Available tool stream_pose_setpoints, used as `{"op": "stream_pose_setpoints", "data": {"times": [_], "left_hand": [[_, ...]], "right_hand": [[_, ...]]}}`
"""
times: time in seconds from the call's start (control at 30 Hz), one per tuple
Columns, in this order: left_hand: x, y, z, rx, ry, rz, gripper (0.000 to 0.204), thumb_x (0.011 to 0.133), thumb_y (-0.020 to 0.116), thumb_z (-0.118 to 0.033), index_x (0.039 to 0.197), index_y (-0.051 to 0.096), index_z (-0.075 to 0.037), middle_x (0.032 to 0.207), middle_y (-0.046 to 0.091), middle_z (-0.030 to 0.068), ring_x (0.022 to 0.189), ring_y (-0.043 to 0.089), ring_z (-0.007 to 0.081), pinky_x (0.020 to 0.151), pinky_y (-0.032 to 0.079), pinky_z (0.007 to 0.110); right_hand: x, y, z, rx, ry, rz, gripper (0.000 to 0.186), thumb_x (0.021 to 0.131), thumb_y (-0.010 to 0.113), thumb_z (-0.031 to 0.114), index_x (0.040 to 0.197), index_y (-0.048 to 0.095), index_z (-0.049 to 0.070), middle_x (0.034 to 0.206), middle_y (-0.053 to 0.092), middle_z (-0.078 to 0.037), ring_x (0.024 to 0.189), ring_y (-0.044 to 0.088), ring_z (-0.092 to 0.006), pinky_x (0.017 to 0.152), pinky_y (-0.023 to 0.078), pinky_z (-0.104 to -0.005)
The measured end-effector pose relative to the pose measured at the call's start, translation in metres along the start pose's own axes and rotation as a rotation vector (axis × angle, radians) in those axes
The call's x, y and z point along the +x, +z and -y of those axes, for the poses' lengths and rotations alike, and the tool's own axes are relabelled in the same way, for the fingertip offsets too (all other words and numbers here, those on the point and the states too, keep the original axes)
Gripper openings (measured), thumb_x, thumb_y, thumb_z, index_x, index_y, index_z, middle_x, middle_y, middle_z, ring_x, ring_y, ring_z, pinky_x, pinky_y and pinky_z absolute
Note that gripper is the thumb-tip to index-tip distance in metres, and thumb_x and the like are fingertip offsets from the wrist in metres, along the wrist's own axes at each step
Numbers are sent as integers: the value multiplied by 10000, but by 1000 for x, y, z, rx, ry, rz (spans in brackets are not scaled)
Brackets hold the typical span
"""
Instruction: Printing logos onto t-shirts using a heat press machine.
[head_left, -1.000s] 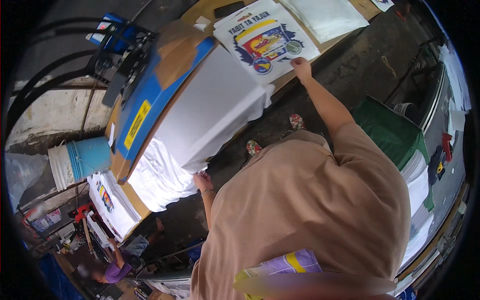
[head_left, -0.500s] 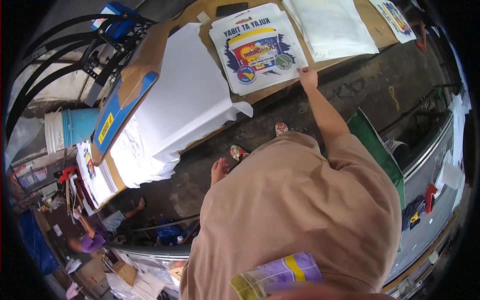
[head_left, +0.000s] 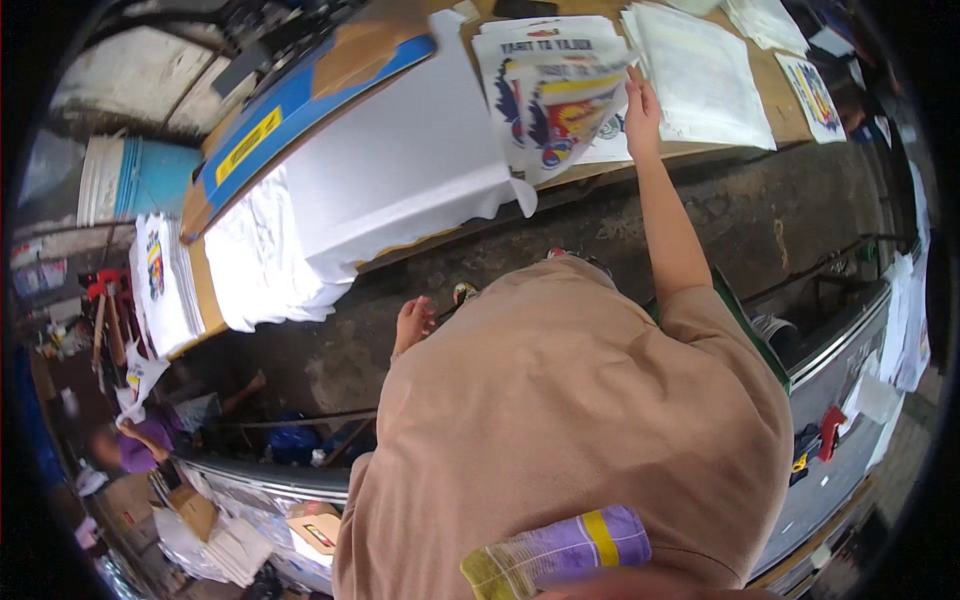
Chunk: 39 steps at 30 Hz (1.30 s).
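My right hand (head_left: 643,110) pinches the upper corner of a printed transfer sheet (head_left: 555,115), lifted and curling over a stack of similar sheets with coloured reversed prints at the table's edge. My left hand (head_left: 416,318) hangs beside my body below the table edge, fingers loosely bent and apart, holding nothing. A smooth white shirt (head_left: 400,150) lies spread just left of the sheets, and rumpled white fabric (head_left: 260,260) lies farther left. Blank white sheets (head_left: 700,90) are piled right of the printed stack on the table (head_left: 790,135).
A press with a blue board (head_left: 250,145) overhangs the left side near plastic buckets (head_left: 150,180). Printed white shirts (head_left: 160,280) are stacked at the table's left end. A co-worker in purple (head_left: 145,445) holds a white printed item at lower left. A grey counter (head_left: 830,490) stands at my right.
My right hand has moved up from the stack's lower corner, lifting a sheet. My left hand has let go of the white fabric and dropped back toward my body. The view has shifted.
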<state>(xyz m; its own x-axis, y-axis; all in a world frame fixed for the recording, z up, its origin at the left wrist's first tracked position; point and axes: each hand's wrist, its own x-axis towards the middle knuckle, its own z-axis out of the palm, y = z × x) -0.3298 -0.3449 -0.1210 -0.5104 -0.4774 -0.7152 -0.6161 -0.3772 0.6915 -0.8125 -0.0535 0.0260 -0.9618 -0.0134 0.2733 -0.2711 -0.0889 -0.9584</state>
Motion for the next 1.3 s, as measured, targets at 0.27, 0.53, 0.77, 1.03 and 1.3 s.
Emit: {"op": "stream_pose_setpoints", "data": {"times": [0.27, 0.53, 0.77, 1.03, 1.3], "left_hand": [[-18, -47, -30, -95, 115, -54, 306, 928, 522, -371, 1068, 589, -108, 820, 626, -1, 630, 562, 76, 491, 402, 215], [-38, -90, -58, -244, 234, -174, 287, 929, 518, -352, 1055, 604, -110, 843, 621, -11, 675, 558, 64, 548, 387, 211], [-44, -126, -109, -126, 564, -199, 295, 938, 537, -316, 1051, 627, -59, 847, 620, 6, 710, 540, 43, 578, 386, 197], [19, -126, -217, 564, 1298, -365, 291, 846, 649, -269, 1091, 655, -111, 1099, 642, 80, 1056, 571, 264, 879, 446, 355], [50, -85, -238, 843, 1048, -513, 451, 846, 575, -337, 1255, 561, -148, 1384, 419, 171, 1320, 304, 384, 1080, 232, 493]], "right_hand": [[-85, 188, 53, -169, -37, 927, 271, 921, 506, 226, 1119, 600, 66, 1188, 612, -41, 1092, 547, -179, 1013, 337, -296], [-195, 324, 51, -504, -261, 1343, 355, 968, 430, 348, 1265, 526, 178, 1239, 581, -2, 1162, 519, -190, 1118, 55, -510], [-216, 351, 51, -527, -577, 1110, 351, 887, 554, 420, 1123, 603, 164, 1252, 562, -50, 1133, 539, -262, 1076, 215, -513], [-174, 175, 34, -1244, -537, 402, 386, 825, 583, 392, 1142, 644, 180, 1267, 549, -121, 1213, 466, -287, 1009, 353, -457], [-108, 178, -6, -1587, -611, 711, 480, 884, 469, 456, 1334, 470, 288, 1382, 440, -139, 1328, 331, -329, 1086, 237, -473]]}}
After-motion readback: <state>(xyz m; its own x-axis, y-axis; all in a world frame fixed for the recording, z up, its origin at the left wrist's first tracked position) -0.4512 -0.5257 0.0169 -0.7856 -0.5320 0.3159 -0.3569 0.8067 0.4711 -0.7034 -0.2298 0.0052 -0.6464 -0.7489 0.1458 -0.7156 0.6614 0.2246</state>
